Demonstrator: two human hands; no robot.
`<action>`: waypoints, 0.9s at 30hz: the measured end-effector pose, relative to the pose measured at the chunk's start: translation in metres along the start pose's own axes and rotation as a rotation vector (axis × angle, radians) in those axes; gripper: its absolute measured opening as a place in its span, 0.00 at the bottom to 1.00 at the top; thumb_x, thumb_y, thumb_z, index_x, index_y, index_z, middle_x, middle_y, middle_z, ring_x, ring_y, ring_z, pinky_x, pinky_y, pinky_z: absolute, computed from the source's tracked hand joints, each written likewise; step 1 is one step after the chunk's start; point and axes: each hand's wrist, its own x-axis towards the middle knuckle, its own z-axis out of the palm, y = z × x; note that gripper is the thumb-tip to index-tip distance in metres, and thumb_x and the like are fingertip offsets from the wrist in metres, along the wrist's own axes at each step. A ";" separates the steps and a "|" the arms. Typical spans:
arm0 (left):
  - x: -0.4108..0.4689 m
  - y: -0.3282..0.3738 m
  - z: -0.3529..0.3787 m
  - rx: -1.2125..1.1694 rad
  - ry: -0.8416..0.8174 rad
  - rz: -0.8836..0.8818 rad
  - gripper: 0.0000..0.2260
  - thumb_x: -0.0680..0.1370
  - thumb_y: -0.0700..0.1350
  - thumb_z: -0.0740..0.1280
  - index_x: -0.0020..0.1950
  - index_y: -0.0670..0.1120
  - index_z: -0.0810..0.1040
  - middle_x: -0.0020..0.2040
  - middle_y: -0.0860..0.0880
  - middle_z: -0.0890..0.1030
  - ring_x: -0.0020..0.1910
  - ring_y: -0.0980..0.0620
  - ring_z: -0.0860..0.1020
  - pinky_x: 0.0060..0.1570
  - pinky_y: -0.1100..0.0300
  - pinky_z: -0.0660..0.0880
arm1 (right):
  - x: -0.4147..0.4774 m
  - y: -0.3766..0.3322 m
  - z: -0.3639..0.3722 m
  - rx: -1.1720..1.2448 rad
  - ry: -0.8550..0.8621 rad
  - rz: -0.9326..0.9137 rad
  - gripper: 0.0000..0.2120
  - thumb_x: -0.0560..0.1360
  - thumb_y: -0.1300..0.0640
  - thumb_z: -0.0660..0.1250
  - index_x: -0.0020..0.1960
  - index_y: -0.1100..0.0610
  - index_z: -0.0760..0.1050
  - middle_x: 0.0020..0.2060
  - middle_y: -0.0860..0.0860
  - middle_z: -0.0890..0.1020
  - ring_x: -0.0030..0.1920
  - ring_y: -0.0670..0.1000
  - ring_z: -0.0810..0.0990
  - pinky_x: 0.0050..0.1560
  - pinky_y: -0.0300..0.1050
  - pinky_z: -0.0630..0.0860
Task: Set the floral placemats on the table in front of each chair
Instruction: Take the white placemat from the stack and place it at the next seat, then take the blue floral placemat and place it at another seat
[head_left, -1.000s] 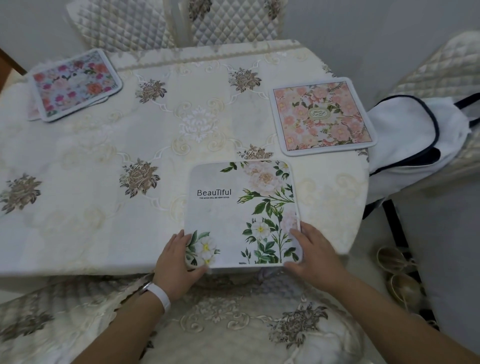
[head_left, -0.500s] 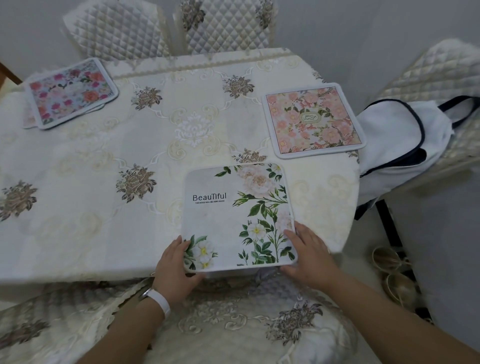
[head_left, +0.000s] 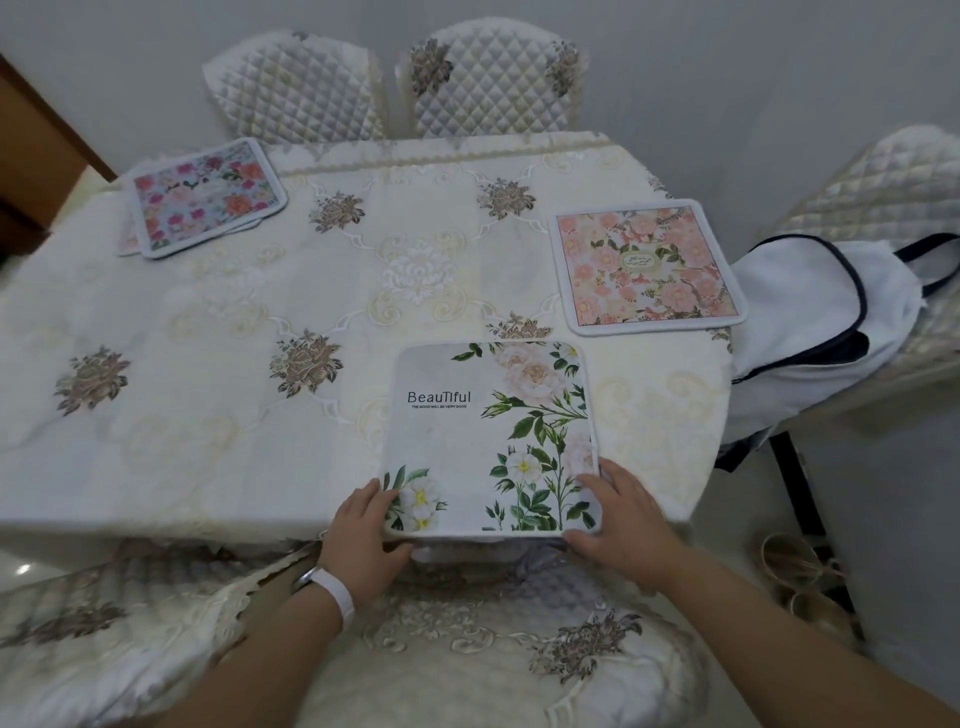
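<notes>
Flat at 6 o'clock on the table (head_left: 208, 441): white placemat (head_left: 488, 431) printed "BeauTiful", green leaves and pale blooms down its right side, near edge level with the table's near rim. Left hand (head_left: 363, 530) clamped on its near-left corner, thumb hooked under the edge, fingers (head_left: 371, 496) laid on top over a small white flower. White wristband (head_left: 332, 592) on that wrist. Right hand (head_left: 623, 525) gripping the near-right corner likewise, fingertips on the printed face, thumb along the near edge. Hands set apart, one per corner.

At 2 o'clock, near the right rim: pink placemat (head_left: 647, 265) thick with peach roses, lying flat, well apart from the white one. At 10 o'clock, toward the far-left corner: multicolour placemat (head_left: 205, 197) in reds and pinks on pale blue, tilted, resting on at least one more mat whose edge peeks out beneath; how many underneath, cannot tell.

Covering the table: cream embroidered tablecloth (head_left: 415, 270) with brown-grey flower medallions. At 12 o'clock beyond the far edge: two quilted chair backs (head_left: 488, 83) side by side. At 3 o'clock: another quilted chair (head_left: 883, 182) bearing a white bag (head_left: 810, 322) with dark piping. At 6 o'clock, below the hands: padded seat (head_left: 467, 665) in matching fabric. At 4 o'clock on the floor: pale shoes (head_left: 795, 566).
</notes>
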 end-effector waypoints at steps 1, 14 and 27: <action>-0.005 0.000 -0.004 0.046 0.005 -0.001 0.33 0.69 0.52 0.73 0.72 0.50 0.67 0.76 0.44 0.62 0.74 0.41 0.59 0.73 0.48 0.58 | -0.002 -0.001 -0.002 0.028 0.008 -0.005 0.38 0.71 0.36 0.66 0.76 0.47 0.59 0.78 0.50 0.54 0.77 0.53 0.52 0.76 0.52 0.54; -0.127 0.011 -0.059 0.126 0.452 -0.136 0.20 0.70 0.54 0.62 0.56 0.47 0.81 0.52 0.50 0.83 0.51 0.46 0.79 0.48 0.51 0.78 | 0.006 -0.109 -0.048 -0.180 0.075 -0.742 0.25 0.75 0.43 0.55 0.63 0.57 0.76 0.59 0.53 0.79 0.59 0.55 0.77 0.59 0.51 0.74; -0.294 -0.081 -0.059 0.192 0.564 -0.442 0.19 0.72 0.57 0.62 0.57 0.49 0.80 0.57 0.49 0.81 0.56 0.45 0.78 0.49 0.49 0.77 | -0.071 -0.277 0.038 -0.377 -0.073 -1.127 0.20 0.74 0.45 0.60 0.59 0.54 0.77 0.57 0.52 0.79 0.56 0.56 0.77 0.55 0.52 0.76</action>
